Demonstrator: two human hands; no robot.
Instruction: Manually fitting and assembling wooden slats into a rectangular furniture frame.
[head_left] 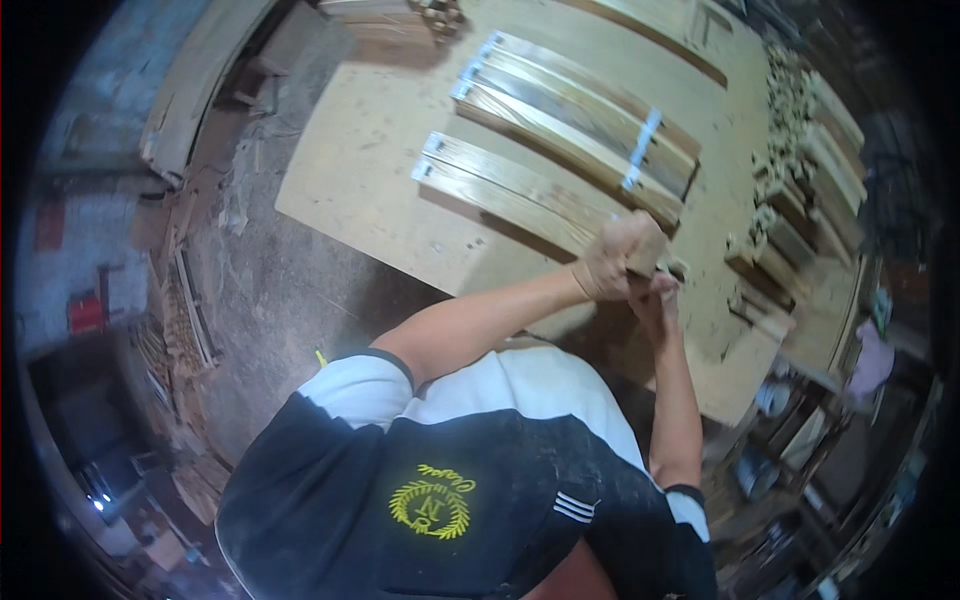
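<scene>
My left hand (612, 258) is closed over the near end of a pair of long pale wooden slats (510, 190) that lie flat on a plywood table (360, 150). Just below it, my right hand (655, 295) pinches a small wooden piece (679, 268) against that same slat end. Both forearms come up from my dark and white shirt at the lower edge. The slat end itself is hidden under my left hand.
A second, wider bundle of slats (585, 115) with a white strap lies farther back on the table. Several small wooden blocks (785, 160) are piled along the table's right side. Planks and scrap wood (190, 90) lean at the left above a dusty floor (270, 300).
</scene>
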